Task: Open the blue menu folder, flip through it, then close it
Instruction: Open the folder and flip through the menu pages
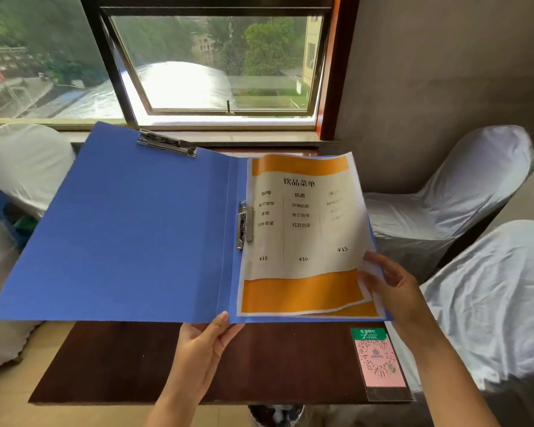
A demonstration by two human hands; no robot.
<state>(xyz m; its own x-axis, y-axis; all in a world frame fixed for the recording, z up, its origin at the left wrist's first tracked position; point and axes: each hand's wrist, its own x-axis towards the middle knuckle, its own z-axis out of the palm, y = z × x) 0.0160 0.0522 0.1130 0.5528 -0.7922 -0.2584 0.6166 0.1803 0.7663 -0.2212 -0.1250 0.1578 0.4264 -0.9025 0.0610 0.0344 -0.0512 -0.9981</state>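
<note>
- The blue menu folder [130, 229] is held open and raised above the dark wooden table [130, 362], its left cover spread wide toward the window [216, 63], the right half carrying the menu sheets.
- The left hand [205, 346] is placed at the near edge, right at the spine fold; thumb on top, remaining fingers hidden beneath, so a pinch on the folder is judged. Gripping at the spine likely balances both halves with one hand.
- The right hand [392, 291] is at the lower right corner of the pages. Its fingers [375, 263] are loosely curled, the top menu sheet [302, 229] taken at its edge and lifted slightly, with a second sheet's orange corner exposed below.
- The corner is probably chosen because the sheets are pinned on the spine side by the side clip [244, 224], leaving the outer edge free to swing.
- A second metal clip [167, 143] sits at the top of the left cover, holding nothing.
- Step in hand, as judged: flipping has begun; closing is not yet done.
- A QR code card [379, 362] lies flat on the table's right side, just beneath the folder's corner, apart from it.
- White-covered chairs [444, 195] stand around the table, untouched.
- Risk judged: thin paper may crease or tear at the clip if pulled sharply.
</note>
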